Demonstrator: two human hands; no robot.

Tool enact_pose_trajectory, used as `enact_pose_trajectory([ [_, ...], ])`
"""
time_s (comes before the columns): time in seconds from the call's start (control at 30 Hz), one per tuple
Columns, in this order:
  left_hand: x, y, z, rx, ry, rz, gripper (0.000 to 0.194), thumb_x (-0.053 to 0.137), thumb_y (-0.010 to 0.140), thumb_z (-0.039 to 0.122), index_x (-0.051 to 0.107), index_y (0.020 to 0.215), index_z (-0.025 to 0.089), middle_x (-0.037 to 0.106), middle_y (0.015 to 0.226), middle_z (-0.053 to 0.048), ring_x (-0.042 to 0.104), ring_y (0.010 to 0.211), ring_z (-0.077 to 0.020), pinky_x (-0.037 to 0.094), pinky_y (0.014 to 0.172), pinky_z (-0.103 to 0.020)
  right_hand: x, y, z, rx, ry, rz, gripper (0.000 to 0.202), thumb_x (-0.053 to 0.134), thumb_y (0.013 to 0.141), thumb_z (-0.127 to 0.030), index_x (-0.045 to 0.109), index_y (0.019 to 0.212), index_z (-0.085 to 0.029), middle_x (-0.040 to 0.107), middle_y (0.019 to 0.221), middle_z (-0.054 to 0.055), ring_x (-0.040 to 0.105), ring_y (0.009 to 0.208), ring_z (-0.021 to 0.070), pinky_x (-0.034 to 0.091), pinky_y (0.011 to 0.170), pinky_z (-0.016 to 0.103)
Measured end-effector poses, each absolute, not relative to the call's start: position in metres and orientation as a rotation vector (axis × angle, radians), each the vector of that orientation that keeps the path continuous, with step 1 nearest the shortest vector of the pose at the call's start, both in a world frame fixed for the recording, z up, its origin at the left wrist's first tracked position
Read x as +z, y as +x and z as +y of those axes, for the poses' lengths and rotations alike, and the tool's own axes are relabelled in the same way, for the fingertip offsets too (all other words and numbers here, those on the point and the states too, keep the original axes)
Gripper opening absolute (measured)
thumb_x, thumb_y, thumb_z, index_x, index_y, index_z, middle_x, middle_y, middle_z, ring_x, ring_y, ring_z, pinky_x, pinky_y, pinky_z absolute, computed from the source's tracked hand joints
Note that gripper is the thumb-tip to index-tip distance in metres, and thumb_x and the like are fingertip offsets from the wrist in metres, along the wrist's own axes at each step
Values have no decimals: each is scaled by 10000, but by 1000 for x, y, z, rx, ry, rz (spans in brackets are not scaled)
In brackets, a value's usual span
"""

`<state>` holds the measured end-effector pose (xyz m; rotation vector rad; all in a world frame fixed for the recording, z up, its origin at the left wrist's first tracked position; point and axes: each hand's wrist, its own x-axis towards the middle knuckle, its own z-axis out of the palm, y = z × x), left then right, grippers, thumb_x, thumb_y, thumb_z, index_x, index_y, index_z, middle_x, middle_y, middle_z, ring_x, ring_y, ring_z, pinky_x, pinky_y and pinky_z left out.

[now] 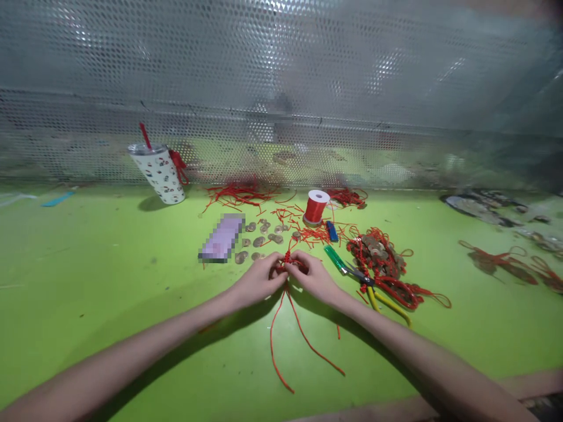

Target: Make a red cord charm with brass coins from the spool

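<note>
A knotted red cord (287,257) is held between both hands at the middle of the green table, its small loop pointing away from me. Two loose cord ends hang toward me and lie on the tabletop. My left hand (264,278) pinches the knot from the left, fingers curled. From the right, my right hand (313,276) closes its thumb and fingers on the same cord. Loose coins (258,241) lie just beyond my left hand. Right of my right hand are a green lighter (335,258) and scissors (377,293) with yellow handles.
A red spool (315,208), cord scraps and a blue clip-like item (332,231) lie beyond the hands. Coins with red cords (378,253) are piled right. A blurred purple object (223,237) and patterned cup (162,176) stand left. Perforated sheeting (281,76) hangs behind.
</note>
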<state>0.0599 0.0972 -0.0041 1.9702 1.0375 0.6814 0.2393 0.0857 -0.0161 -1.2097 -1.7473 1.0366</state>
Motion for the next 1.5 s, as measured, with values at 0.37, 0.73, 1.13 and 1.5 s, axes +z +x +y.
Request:
enact_pose_trajectory([
  [0.37,-16,63,107,822,1620,975,286,687,811,412,664,893,138,555,626,25,447,536,-102,298,498,-214,-12,250,98,1127,-1200,-1564,254,697,823,-424,685,881,-177,620,734,13,449,539,113,344,490,255],
  [0.73,-11,64,104,900,1424,1005,425,686,790,552,536,672,172,390,541,71,332,483,-79,223,461,-217,-14,248,95,1168,-1200,-1577,319,685,841,-500,721,862,-184,589,645,5,451,526,123,343,467,251],
  [1.13,-10,59,110,873,1476,982,362,715,790,499,589,709,169,448,532,70,390,489,-86,268,484,-228,-18,254,101,1281,-1212,-1343,389,705,779,-575,688,805,-187,392,527,-60,312,476,101,227,469,269],
  [1.5,-10,58,113,828,1413,1012,405,752,731,528,583,686,163,453,477,71,339,432,-65,209,442,-213,-21,256,102,1239,-1271,-1311,441,718,753,-608,651,752,-173,365,509,-71,282,460,86,208,445,255],
])
